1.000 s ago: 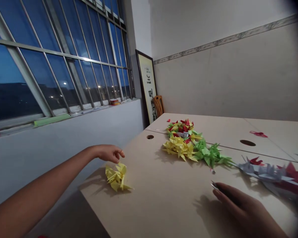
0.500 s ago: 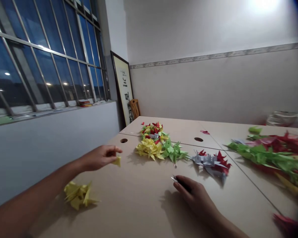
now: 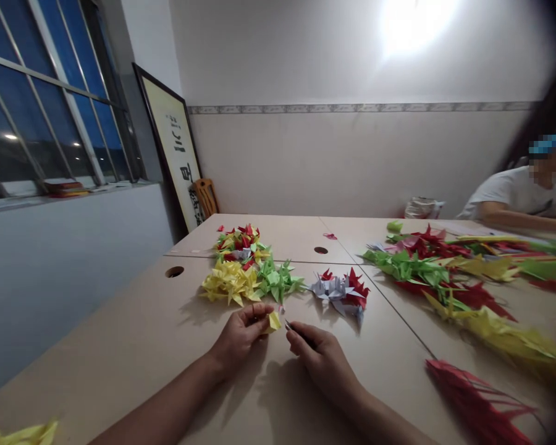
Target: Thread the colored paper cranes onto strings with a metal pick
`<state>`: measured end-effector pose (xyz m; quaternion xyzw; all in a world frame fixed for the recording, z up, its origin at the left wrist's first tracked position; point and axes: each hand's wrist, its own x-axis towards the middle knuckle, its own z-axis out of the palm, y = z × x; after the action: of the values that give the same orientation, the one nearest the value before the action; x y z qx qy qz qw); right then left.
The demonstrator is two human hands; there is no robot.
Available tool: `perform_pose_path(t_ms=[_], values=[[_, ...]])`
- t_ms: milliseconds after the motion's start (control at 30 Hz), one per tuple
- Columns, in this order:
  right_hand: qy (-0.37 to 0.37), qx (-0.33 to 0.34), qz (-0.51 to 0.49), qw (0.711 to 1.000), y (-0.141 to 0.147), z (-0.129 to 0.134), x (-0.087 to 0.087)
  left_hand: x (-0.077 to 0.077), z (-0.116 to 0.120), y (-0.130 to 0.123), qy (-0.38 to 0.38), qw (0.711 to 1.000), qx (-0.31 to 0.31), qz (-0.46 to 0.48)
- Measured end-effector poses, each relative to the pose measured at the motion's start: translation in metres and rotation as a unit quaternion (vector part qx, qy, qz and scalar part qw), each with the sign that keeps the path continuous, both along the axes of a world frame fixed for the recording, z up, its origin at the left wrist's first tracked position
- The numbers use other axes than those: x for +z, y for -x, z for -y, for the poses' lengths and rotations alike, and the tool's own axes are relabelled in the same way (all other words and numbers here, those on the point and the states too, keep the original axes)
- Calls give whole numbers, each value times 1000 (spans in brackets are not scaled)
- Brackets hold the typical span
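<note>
Between the thumb and fingers of my left hand (image 3: 243, 334) is a small yellow folded paper piece (image 3: 273, 322). A little to its right, my right hand (image 3: 322, 352) is closed round a slim tool with a pointed metal tip (image 3: 288, 324); its kind is mostly hidden by the fingers. The tip points at the yellow paper, with a small gap between them. Just beyond my hands lie a heap of yellow folded paper cranes (image 3: 230, 283), a green heap (image 3: 280, 279) and a grey-white and red cluster (image 3: 340, 290).
Long strings of coloured folded paper (image 3: 412, 266) cover the right side of the table (image 3: 134, 346). Red paper (image 3: 477, 395) lies near right, yellow paper (image 3: 21, 434) at the lower left. A person in a white shirt (image 3: 514, 191) sits at the far right. A framed panel (image 3: 171, 142) leans by the window.
My left hand has moved right with the yellow paper, bringing it close to the tool tip in my right hand. The view has turned right, and a person has come into sight.
</note>
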<state>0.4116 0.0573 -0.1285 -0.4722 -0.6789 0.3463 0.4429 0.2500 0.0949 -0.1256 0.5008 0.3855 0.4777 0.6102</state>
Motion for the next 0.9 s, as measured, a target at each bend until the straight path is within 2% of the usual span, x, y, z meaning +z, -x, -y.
perform_pose_path(t_ms=[200,333,467,567,633,767,900], values=[[3,9,33,999,1,-1,3,0,-1,-1,-12,998,-21,-53],[9,11,42,999,2,0,5,0,-1,-1,-7,998,-43,-48],[18,20,24,999,1,2,4,0,2,-2,-8,995,-92,-37],[20,27,-10,999,-1,1,1,0,4,-4,13,994,-97,-42],[24,19,-34,999,-2,0,0,0,3,-4,45,995,-84,-13],[32,-21,-49,998,-2,-2,-2,2,1,-3,121,985,-29,118],[34,-5,-24,999,-1,-1,0,5,0,1,182,965,-25,188]])
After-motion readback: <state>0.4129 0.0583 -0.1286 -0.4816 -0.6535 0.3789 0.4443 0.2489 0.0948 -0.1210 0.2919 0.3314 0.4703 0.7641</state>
